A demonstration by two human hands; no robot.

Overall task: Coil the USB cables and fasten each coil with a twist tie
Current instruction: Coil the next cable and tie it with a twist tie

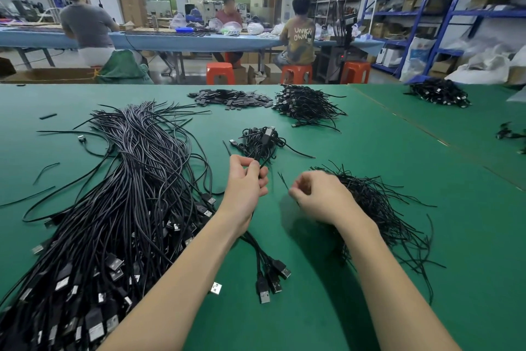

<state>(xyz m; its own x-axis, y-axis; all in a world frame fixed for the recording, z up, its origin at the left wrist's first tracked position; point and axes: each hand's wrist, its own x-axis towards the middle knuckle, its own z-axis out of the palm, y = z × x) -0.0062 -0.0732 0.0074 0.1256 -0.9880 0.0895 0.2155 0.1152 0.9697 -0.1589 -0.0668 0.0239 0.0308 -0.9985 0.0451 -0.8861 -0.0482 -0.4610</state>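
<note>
- Head view: loose USB cables [119,208] are lying heaped on the green bench [398,165] at near left, plugs toward the person, probably so the next one pulls out easily.
- Right hand [318,197] is hovering by the twist tie pile [381,208]; grip is pinching one thin twist tie [283,181], likely just picked for fastening. Fingertips are motion-blurred.
- Left hand [247,180] is gripping a cable [263,148], fingers curled round it; whether it's coiled is hidden inside the fist.
- Small heap of coiled cables [260,140] is sitting just beyond the hands, in reach for dropping.
- Farther: bigger tied pile [308,106], flat dark pieces [230,97], too small to identify.
</note>
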